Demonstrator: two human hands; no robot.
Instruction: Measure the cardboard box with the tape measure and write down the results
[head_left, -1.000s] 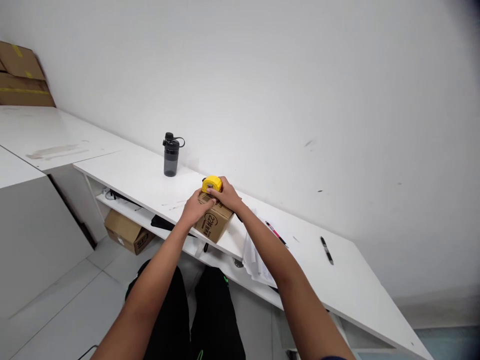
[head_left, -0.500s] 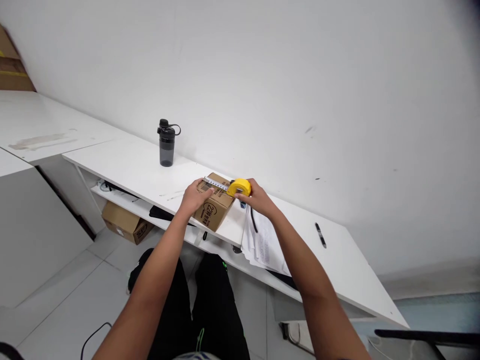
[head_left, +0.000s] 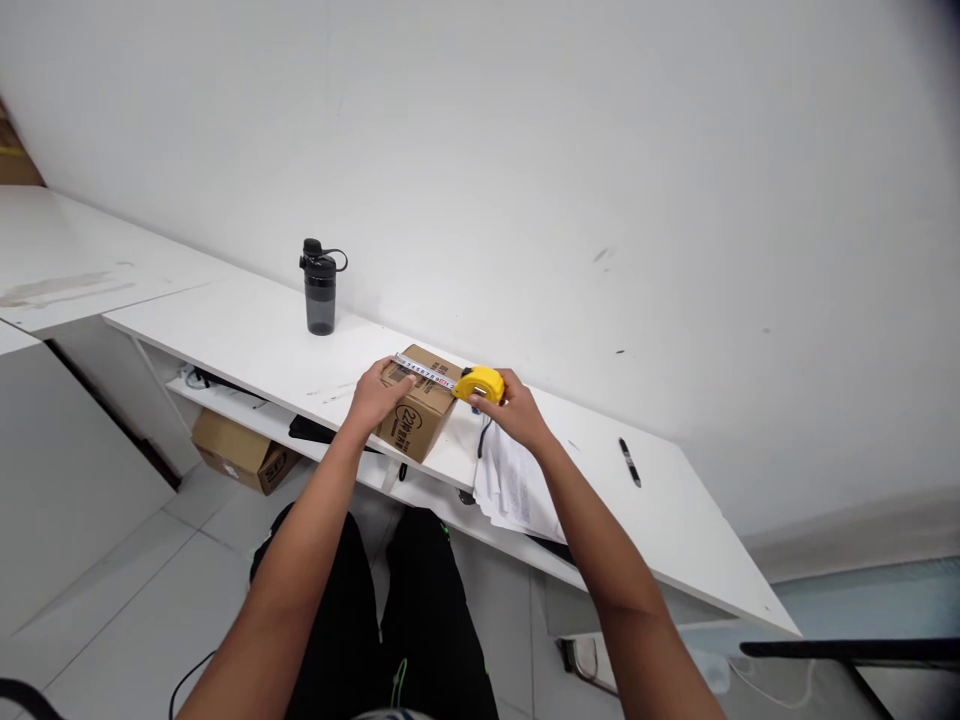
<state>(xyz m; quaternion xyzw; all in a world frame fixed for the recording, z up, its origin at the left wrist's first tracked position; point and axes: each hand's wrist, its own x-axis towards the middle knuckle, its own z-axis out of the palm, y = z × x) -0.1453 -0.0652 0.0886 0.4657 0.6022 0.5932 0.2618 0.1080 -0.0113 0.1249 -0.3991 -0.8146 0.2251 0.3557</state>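
Note:
A small brown cardboard box (head_left: 415, 425) with black print sits on the white desk (head_left: 255, 335). My left hand (head_left: 373, 396) grips its left side, thumb on the top face and fingers at the far left edge. Across the box's top runs the white tape blade (head_left: 426, 373), its end beside my left fingertips. Closed around the yellow tape measure (head_left: 484, 380), my right hand (head_left: 519, 408) keeps the case at the box's right edge. A dark strap (head_left: 482, 440) hangs below the case.
Behind the box to the left stands a dark bottle (head_left: 321, 295). Loose papers (head_left: 517, 490) lie under my right forearm, and a black pen (head_left: 630, 463) farther right. Another cardboard box (head_left: 232, 450) is below the shelf. The wall borders the desk's back.
The yellow case has moved slightly right relative to the box, and more blade shows across the top. My left hand stays on the box. The whole view has shifted a little.

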